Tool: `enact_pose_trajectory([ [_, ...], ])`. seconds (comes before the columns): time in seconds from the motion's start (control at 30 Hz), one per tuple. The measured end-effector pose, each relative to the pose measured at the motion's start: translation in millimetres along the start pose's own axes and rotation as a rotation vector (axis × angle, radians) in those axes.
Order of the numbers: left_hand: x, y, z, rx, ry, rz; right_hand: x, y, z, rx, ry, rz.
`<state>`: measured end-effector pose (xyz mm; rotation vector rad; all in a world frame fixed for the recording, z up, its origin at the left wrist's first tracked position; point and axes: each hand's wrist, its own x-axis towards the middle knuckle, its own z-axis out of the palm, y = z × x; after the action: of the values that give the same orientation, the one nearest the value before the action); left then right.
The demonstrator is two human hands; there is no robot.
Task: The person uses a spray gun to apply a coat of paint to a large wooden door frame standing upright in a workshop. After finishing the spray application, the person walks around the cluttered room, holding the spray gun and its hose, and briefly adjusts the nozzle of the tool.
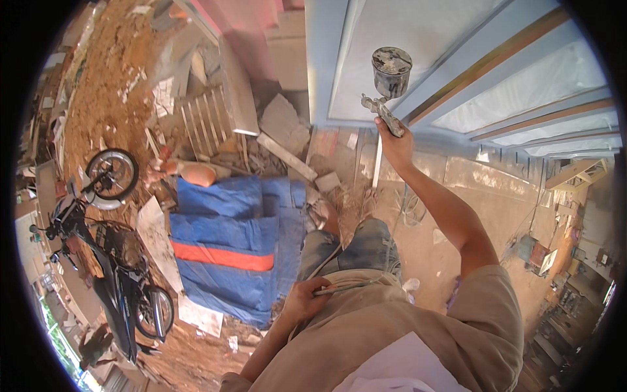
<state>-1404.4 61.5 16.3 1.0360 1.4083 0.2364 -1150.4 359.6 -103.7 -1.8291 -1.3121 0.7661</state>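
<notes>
The right hand (398,147) is gripping a paint-smeared spray gun (386,116), whose dark cup (390,73) is standing out in front of a blue-grey frame (322,59) with whitish panels (418,23). Near the waist, the left hand (304,300) is holding a thin hose (353,285). A blue cloth (222,287) with an orange stripe (225,255) is lying on the ground to the left, and beyond it a dark motorcycle (108,261) is standing near bare reddish soil (108,78).

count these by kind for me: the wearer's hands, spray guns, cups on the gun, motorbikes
Left hand and right hand: 2
Spray gun: 1
Cup: 1
Motorbike: 1
Total: 5
</notes>
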Motion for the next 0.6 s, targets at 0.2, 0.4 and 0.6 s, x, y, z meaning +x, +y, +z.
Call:
enact_pose_trajectory([
  [0.2,8.1,-34.5,25.4,-0.076,-0.014,-0.122,-12.2,106.7,90.0,-0.066,-0.065,0.200],
  [0.4,22.1,-72.5,48.0,-0.113,-0.062,-0.321,-25.0,199.8,170.3,-0.214,-0.141,0.351],
  [0.6,27.6,-96.2,60.5,-0.196,-0.053,-0.437,-39.3,261.9,229.0,-0.377,-0.139,0.451],
])
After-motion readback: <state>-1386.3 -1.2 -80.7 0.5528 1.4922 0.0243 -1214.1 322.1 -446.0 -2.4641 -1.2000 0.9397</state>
